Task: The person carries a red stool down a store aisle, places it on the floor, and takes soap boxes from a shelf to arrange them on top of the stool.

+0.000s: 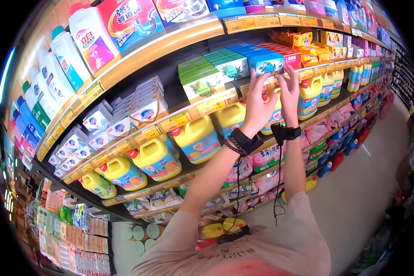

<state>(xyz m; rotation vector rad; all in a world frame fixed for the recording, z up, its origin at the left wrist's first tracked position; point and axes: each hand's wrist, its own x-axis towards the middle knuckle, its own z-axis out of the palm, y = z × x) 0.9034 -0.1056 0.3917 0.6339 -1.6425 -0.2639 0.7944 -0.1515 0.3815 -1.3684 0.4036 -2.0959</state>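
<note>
Both hands are raised to a shelf of boxed soap. My left hand (pixel 258 103), fingers stretched upward and apart from the thumb, has its fingertips at the lower left front of the blue soap boxes (pixel 267 63). My right hand (pixel 288 92) is at their lower right corner, its fingers also extended. Whether the fingertips press on the blue boxes or only rest there is hard to make out. Green soap boxes (pixel 200 85) stand in rows to the left, and red soap boxes (pixel 291 59) to the right. Black straps circle both wrists.
A price-label strip (pixel 207 106) runs along the shelf edge. Yellow jugs (pixel 198 140) line the shelf below, with white soap packs (pixel 147 110) at the left. Bottles (pixel 89 39) stand on the upper shelf. An aisle floor (pixel 354 170) lies to the right.
</note>
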